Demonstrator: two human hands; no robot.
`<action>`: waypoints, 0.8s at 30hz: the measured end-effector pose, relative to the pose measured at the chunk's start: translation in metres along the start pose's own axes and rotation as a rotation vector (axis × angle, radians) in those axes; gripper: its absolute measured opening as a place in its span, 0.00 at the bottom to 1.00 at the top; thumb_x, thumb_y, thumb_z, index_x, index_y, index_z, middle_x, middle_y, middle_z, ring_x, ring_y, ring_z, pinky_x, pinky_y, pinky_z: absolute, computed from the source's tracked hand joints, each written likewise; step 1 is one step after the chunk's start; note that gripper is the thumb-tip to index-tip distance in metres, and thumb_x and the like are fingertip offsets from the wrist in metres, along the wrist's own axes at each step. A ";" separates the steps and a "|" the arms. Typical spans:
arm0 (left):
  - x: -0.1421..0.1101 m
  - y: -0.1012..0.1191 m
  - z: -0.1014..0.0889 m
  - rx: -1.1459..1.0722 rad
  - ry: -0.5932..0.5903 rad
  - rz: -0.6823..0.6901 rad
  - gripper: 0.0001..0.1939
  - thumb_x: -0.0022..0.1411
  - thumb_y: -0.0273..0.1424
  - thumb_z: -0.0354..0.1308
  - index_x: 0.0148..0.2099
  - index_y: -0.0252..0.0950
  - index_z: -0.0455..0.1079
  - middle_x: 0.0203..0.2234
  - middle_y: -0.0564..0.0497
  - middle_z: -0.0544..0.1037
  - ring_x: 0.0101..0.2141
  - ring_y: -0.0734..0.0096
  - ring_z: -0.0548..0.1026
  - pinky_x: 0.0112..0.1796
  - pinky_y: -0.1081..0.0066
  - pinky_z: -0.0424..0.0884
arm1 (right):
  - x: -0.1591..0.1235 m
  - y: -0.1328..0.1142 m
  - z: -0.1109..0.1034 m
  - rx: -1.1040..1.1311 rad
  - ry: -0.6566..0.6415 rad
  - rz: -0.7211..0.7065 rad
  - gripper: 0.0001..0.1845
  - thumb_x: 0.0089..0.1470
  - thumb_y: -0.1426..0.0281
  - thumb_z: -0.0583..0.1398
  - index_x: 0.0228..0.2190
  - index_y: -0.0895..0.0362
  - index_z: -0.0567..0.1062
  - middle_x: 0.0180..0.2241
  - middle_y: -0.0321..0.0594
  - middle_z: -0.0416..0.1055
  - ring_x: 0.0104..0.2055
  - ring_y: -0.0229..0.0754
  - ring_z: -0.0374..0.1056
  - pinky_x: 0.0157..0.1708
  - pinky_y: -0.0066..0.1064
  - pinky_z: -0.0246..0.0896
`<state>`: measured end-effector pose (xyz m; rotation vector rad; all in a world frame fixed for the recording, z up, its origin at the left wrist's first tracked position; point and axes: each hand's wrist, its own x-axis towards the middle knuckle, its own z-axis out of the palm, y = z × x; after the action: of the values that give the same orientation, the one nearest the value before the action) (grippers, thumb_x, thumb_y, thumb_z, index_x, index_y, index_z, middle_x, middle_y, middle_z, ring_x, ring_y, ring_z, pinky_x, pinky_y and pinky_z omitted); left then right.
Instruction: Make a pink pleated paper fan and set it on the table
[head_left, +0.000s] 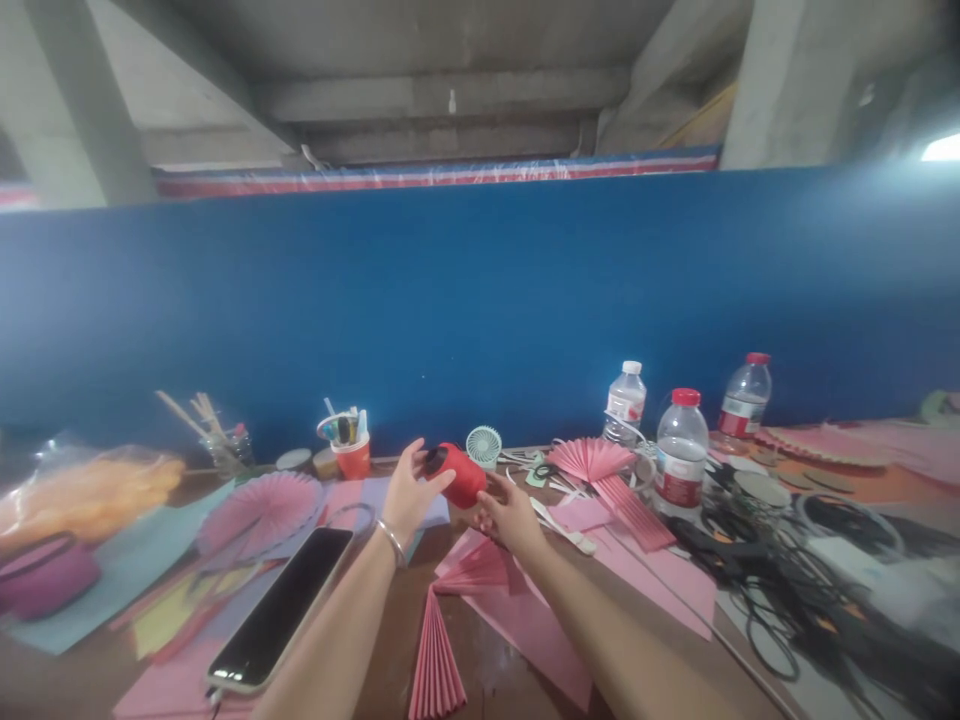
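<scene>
Both my hands hold a small red rounded object with a dark end [459,472] above the table's far middle. My left hand [412,495], a thin bracelet on its wrist, wraps the dark end with thumb and fingers. My right hand [510,512] supports the object from below and to the right, fingers curled against it. A pleated pink paper fan [435,655] lies folded just below my arms. A black phone [281,605] rests beside my left forearm.
A blue partition [480,310] backs the table. Three water bottles [681,455] stand to the right, near open pink paper fans [592,458] and a small white fan [484,446]. Black cords [780,590] tangle far right. A red cup of pens [351,445] and a round pink fan [262,510] sit left.
</scene>
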<state>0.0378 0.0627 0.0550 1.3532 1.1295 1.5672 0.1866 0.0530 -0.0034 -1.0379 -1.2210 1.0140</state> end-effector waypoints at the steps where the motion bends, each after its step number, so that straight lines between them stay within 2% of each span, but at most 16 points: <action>1: -0.002 0.001 0.001 -0.007 0.000 0.010 0.35 0.40 0.30 0.66 0.51 0.37 0.60 0.44 0.43 0.68 0.44 0.62 0.68 0.44 0.66 0.64 | 0.000 -0.001 0.000 0.017 -0.009 -0.001 0.19 0.44 0.62 0.56 0.38 0.59 0.70 0.27 0.39 0.72 0.16 0.34 0.61 0.15 0.27 0.56; 4: -0.005 0.001 0.000 0.022 -0.003 0.046 0.34 0.41 0.30 0.66 0.52 0.38 0.60 0.43 0.44 0.69 0.44 0.62 0.68 0.45 0.64 0.63 | -0.002 -0.004 -0.002 -0.038 0.024 -0.015 0.13 0.43 0.61 0.57 0.21 0.59 0.71 0.13 0.33 0.64 0.13 0.34 0.56 0.12 0.25 0.50; 8: -0.006 0.003 -0.003 0.041 0.002 0.050 0.34 0.40 0.30 0.66 0.51 0.37 0.60 0.42 0.44 0.69 0.44 0.62 0.68 0.45 0.64 0.63 | -0.007 -0.008 -0.007 -0.129 0.082 -0.058 0.17 0.44 0.60 0.57 0.13 0.56 0.64 0.10 0.31 0.59 0.12 0.34 0.54 0.13 0.25 0.46; 11: -0.006 0.009 -0.003 0.006 0.021 0.037 0.34 0.38 0.28 0.67 0.50 0.37 0.62 0.41 0.45 0.69 0.43 0.63 0.69 0.44 0.66 0.64 | -0.011 -0.012 -0.009 -0.178 0.124 -0.120 0.15 0.44 0.61 0.57 0.14 0.56 0.64 0.13 0.31 0.60 0.16 0.35 0.55 0.17 0.26 0.49; 17: -0.009 0.016 -0.002 0.037 0.009 0.057 0.35 0.37 0.27 0.67 0.50 0.38 0.62 0.42 0.45 0.68 0.42 0.63 0.69 0.42 0.66 0.65 | -0.014 -0.020 -0.008 -0.191 0.115 -0.190 0.12 0.48 0.60 0.54 0.29 0.55 0.68 0.21 0.34 0.67 0.21 0.38 0.61 0.22 0.28 0.55; 21: -0.013 0.014 0.003 0.165 -0.023 0.119 0.36 0.38 0.29 0.66 0.52 0.38 0.60 0.41 0.46 0.69 0.42 0.62 0.68 0.42 0.65 0.65 | -0.015 -0.022 -0.008 -0.355 0.150 -0.221 0.09 0.47 0.62 0.56 0.28 0.54 0.71 0.27 0.37 0.72 0.29 0.42 0.66 0.30 0.31 0.58; 24: -0.015 0.013 0.007 0.224 0.015 0.133 0.36 0.39 0.31 0.66 0.52 0.37 0.59 0.40 0.46 0.69 0.41 0.61 0.68 0.44 0.63 0.63 | -0.017 -0.022 -0.010 -0.455 0.187 -0.238 0.10 0.49 0.63 0.53 0.25 0.54 0.71 0.25 0.37 0.72 0.28 0.42 0.66 0.29 0.31 0.56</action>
<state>0.0470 0.0451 0.0632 1.5942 1.2775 1.5830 0.1959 0.0308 0.0141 -1.2668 -1.4126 0.4505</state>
